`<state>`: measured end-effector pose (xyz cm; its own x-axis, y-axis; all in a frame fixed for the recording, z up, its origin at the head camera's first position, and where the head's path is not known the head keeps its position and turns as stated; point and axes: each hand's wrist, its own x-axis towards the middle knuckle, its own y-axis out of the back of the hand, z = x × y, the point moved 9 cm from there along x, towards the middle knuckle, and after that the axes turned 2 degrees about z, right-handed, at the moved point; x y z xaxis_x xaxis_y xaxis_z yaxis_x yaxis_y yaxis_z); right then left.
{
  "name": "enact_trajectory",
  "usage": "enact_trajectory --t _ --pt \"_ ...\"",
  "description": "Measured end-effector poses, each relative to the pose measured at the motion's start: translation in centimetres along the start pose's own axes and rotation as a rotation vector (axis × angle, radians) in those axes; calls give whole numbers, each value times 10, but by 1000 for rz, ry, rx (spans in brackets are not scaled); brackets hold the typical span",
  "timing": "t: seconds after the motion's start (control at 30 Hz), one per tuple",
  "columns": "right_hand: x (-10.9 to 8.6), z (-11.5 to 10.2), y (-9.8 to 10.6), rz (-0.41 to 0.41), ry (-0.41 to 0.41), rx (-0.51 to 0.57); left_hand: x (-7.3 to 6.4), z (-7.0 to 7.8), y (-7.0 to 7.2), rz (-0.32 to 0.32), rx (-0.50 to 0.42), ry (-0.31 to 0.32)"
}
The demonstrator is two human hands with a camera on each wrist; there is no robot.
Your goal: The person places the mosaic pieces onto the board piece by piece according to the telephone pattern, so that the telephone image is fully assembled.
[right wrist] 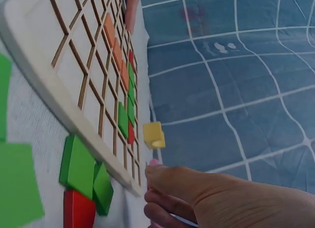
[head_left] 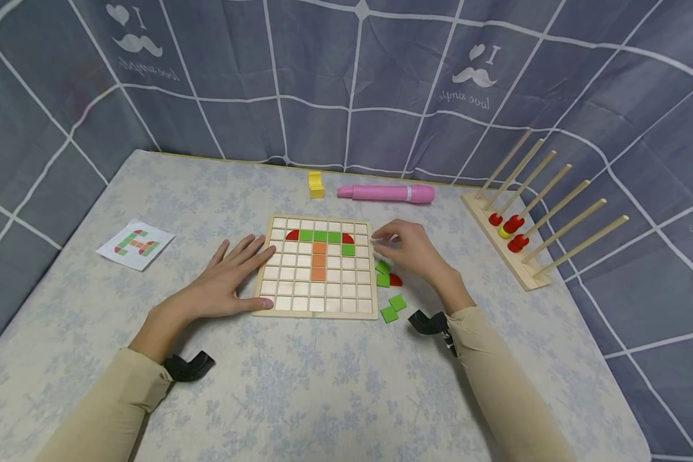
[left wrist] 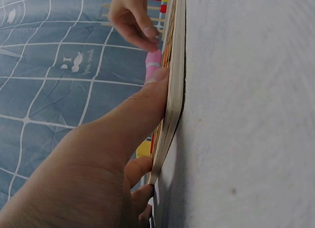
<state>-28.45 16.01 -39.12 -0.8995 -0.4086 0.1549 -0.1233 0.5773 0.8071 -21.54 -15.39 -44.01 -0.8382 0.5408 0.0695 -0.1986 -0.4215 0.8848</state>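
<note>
A wooden grid board (head_left: 300, 315) lies on the table. On it are red quarter-round tiles (head_left: 292, 235) at both ends of a row of green tiles (head_left: 320, 236), another green tile (head_left: 348, 250) below the right end, and a column of orange tiles (head_left: 319, 260). My left hand (head_left: 225, 282) rests with spread fingers on the board's left edge, thumb at the near corner. My right hand (head_left: 407, 246) hovers by the right edge, fingers loosely bent, no tile visible between them. Loose green tiles (head_left: 389, 314) and a red tile (head_left: 395, 280) lie right of the board.
A picture card (head_left: 136, 244) with a tile pattern lies at the left. Behind the board are a yellow block (head_left: 316, 185) and a pink pen-like object (head_left: 385, 194). A wooden peg stand (head_left: 531, 280) with red and yellow beads is at the right. Curtains (head_left: 317, 128) hang behind.
</note>
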Motion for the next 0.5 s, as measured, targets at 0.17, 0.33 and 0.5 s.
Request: enact_trajectory --t 0.17,0.33,0.5 --pt "-20 12 3 15 -48 13 0 1 1 1 -6 -1" --pt "-31 13 -1 28 -66 19 0 1 3 -2 -5 2" --pt "-35 15 -5 38 -63 -27 0 1 1 5 -4 -9"
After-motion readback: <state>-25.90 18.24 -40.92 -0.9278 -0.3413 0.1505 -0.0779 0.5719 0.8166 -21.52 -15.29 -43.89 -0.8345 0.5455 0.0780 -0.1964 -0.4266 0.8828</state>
